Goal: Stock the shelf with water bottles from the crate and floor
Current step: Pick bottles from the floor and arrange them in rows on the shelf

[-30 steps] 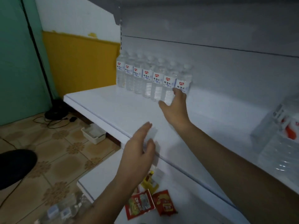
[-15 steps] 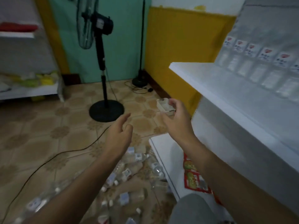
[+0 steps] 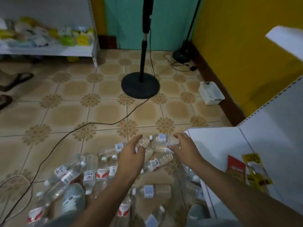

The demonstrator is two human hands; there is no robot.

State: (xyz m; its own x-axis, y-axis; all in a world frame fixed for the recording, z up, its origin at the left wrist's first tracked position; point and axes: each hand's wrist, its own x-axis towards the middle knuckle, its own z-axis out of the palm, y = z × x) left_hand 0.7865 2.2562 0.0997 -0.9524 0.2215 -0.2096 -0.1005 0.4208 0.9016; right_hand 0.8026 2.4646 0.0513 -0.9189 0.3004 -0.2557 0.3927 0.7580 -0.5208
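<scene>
Patterned tile floor (image 3: 68, 112). A black fan stand (image 3: 140, 86) stands mid-floor on its round base, its cable (image 3: 78, 128) trailing to the near left. Small white basket (image 3: 211, 93) on the floor by the yellow wall (image 3: 242, 46), far right. Far-left shelving (image 3: 49, 49) holds assorted packaged goods, blurred. Dark sandals (image 3: 14, 81) at the left edge. Snack packets (image 3: 246, 171) lie on the near-right bottom shelf board.

Clear plastic water bottles (image 3: 101, 171) with white caps and white-and-red labels lie on their sides in a loose heap on the tiled floor, just beside the white bottom shelf (image 3: 213, 145); some overlap, pointing in different directions
</scene>
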